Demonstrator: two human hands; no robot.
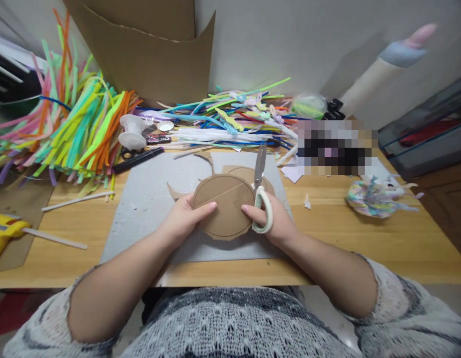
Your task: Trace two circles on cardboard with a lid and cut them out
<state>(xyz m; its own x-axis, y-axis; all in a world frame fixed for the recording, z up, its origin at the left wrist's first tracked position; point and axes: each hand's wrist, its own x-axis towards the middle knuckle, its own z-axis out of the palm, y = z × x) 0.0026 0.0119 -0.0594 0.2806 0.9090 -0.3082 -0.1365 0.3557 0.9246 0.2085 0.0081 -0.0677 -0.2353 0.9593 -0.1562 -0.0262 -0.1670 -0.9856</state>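
A round cardboard disc [223, 211] with a drawn circle near its rim is held between both hands over the grey cutting mat [140, 214]. My left hand [185, 216] grips its left edge, thumb lying on top. My right hand [277, 219] pinches the right edge with the thumb and also carries the scissors [263, 211], whose pale green handles hang on that hand and whose blades point away from me. Another cardboard piece [265, 178] with a curved line lies behind the disc. Curved cardboard offcuts [205, 161] rest on the mat.
Bundles of coloured pipe cleaners [81, 129] fill the left back, and more [230, 117] lie along the wall. A clear spool [132, 132] and a black marker [138, 160] sit nearby. A yellow glue gun [6, 231] is at left; a pastel fuzzy figure [372, 196] stands at right.
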